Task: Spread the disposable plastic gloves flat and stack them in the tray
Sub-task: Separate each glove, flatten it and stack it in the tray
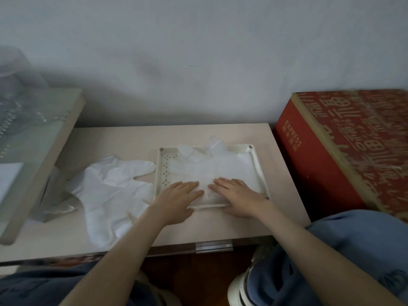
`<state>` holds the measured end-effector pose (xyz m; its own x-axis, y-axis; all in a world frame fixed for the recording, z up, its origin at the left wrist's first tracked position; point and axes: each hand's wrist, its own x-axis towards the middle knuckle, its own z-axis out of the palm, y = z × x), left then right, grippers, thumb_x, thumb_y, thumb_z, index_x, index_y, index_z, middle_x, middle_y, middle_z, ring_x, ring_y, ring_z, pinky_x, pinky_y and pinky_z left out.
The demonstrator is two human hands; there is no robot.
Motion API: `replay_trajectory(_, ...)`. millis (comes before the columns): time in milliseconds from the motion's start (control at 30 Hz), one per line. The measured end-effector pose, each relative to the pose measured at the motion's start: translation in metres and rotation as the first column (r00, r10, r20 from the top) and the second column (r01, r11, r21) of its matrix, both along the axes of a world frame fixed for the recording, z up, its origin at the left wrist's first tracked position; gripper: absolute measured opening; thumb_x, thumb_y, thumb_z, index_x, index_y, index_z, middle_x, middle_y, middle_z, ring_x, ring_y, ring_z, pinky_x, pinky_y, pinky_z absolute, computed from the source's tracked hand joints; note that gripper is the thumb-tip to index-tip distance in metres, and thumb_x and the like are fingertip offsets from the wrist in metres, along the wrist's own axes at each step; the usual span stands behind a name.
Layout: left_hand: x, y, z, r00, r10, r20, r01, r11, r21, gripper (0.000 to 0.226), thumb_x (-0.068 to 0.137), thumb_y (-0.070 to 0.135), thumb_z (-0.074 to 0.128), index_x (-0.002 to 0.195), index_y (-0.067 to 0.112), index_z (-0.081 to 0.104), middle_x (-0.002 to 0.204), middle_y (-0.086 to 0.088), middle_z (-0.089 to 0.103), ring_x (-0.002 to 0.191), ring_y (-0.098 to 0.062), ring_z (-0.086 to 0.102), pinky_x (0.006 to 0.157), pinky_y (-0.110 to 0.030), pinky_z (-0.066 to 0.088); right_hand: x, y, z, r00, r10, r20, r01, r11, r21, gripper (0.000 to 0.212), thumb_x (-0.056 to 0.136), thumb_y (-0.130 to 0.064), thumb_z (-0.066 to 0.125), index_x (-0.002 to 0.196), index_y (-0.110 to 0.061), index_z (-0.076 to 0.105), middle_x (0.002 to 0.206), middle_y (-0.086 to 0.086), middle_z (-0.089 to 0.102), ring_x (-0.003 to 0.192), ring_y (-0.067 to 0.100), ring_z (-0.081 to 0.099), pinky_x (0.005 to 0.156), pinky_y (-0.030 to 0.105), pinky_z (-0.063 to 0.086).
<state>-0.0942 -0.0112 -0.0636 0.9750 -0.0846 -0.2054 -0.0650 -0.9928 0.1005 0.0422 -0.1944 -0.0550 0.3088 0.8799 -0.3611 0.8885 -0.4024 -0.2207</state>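
Both hands are down in the tray [256,166], just right of centre frame. The left hand [178,198] lies flat with straight fingers, pressing the near left part of the top glove [212,171]. The right hand [239,194] mirrors it, open and flat, fingers pointing left, its heel over the tray's near rim. The fingertips of the two hands nearly meet in the middle of the sheet. Neither hand grips anything.

The glove stack fills most of the tray, and the thin glove fingers spill over the far rim, crumpled rather than smooth. How many layers lie there cannot be told through the clear film.

Left of the tray, touching its left wall, a heap of loose gloves [114,191] sprawls across the pale desk [110,140], one fingertip reaching the tray's edge.

At the far left a glass-topped stand [44,133] overhangs the desk, with blurred clear plastic on top, crowding the loose heap. On the right a big red box [326,164] stands just beside the desk's edge, close to the tray's right side.

Lower frame: a clear drawer handle [214,247] sits under the desk front, with blue-clad knees either side and a white shoe [239,288] below.
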Motion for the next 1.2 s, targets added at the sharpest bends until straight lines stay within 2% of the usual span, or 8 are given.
replay_trajectory(100,0.008,0.005,-0.003,0.998,0.063,0.018,-0.063,0.998,-0.007,0.052,0.099,0.026,0.040,0.149,0.025,0.026,0.159,-0.004,0.015,0.144,-0.021,0.022,0.116,-0.033,0.015,0.011,0.001,0.002,0.990,-0.124,-0.063,0.126,0.992,0.027,0.071,0.092,-0.010,0.050,0.152,-0.028,0.015,0.160,-0.003,0.012,0.146,0.016,0.012,0.116,0.028,0.012)
replay_trajectory(300,0.029,0.009,-0.002,0.990,0.140,-0.009,-0.140,0.990,0.007,0.050,0.102,0.016,0.030,0.150,0.027,0.021,0.159,-0.001,0.014,0.144,-0.019,0.022,0.114,-0.031,0.017,0.036,0.014,0.007,0.978,-0.182,-0.102,0.187,0.982,0.038,0.063,0.092,-0.009,0.049,0.149,-0.023,0.028,0.158,-0.003,0.020,0.144,0.015,0.021,0.116,0.026,0.019)
replay_trajectory(400,0.040,0.011,0.000,0.988,0.147,-0.041,-0.148,0.989,-0.006,0.048,0.101,0.033,0.034,0.148,0.027,0.026,0.158,-0.001,0.019,0.143,-0.020,0.023,0.115,-0.032,0.017,0.046,0.021,0.013,0.974,-0.181,-0.134,0.185,0.982,0.024,0.064,0.088,-0.015,0.057,0.147,-0.020,0.033,0.155,-0.005,0.027,0.141,0.014,0.025,0.111,0.022,0.021)
replay_trajectory(533,0.063,0.015,0.018,0.962,0.265,0.065,-0.261,0.963,-0.059,0.051,0.096,0.056,0.034,0.134,0.025,0.049,0.149,0.001,0.037,0.134,-0.020,0.036,0.109,-0.035,0.026,0.064,0.035,0.017,0.944,-0.266,-0.195,0.286,0.955,0.081,0.060,0.089,-0.040,0.060,0.142,-0.019,0.040,0.146,-0.001,0.040,0.136,0.017,0.033,0.112,0.033,0.027)
replay_trajectory(633,0.090,0.022,0.033,0.893,0.419,0.163,-0.378,0.896,-0.232,0.039,0.099,0.042,0.038,0.125,0.018,0.055,0.132,-0.003,0.051,0.120,-0.023,0.047,0.098,-0.036,0.037,0.082,0.050,0.014,0.892,-0.392,-0.224,0.443,0.854,0.272,0.046,0.093,-0.030,0.057,0.135,-0.013,0.047,0.136,0.005,0.048,0.128,0.020,0.042,0.107,0.032,0.033)
replay_trajectory(833,0.139,0.026,0.036,0.735,0.672,0.092,-0.531,0.655,-0.537,0.030,0.098,0.018,0.041,0.122,0.012,0.057,0.122,-0.006,0.057,0.106,-0.021,0.055,0.084,-0.025,0.039,0.114,0.086,0.007,0.701,-0.612,-0.366,0.708,0.541,0.453,0.039,0.091,-0.024,0.062,0.123,-0.005,0.051,0.118,0.010,0.055,0.104,0.024,0.054,0.087,0.033,0.043)
replay_trajectory(967,0.169,0.024,0.025,0.696,0.717,0.041,-0.565,0.582,-0.585,0.030,0.097,0.015,0.043,0.123,0.011,0.057,0.123,-0.006,0.058,0.109,-0.020,0.054,0.079,-0.019,0.033,0.129,0.105,-0.009,0.677,-0.621,-0.395,0.727,0.482,0.488,0.045,0.086,-0.030,0.068,0.119,-0.003,0.054,0.116,0.012,0.055,0.108,0.026,0.051,0.090,0.033,0.042)
replay_trajectory(1200,0.194,0.022,0.003,0.656,0.755,-0.004,-0.611,0.528,-0.589,0.029,0.096,0.018,0.043,0.118,0.011,0.061,0.116,-0.008,0.060,0.108,-0.026,0.055,0.086,-0.030,0.042,0.143,0.108,-0.033,0.690,-0.588,-0.423,0.700,0.391,0.598,0.008,0.083,-0.011,0.066,0.080,-0.004,0.063,0.083,0.005,0.057,0.085,0.028,0.055,0.077,0.036,0.044)
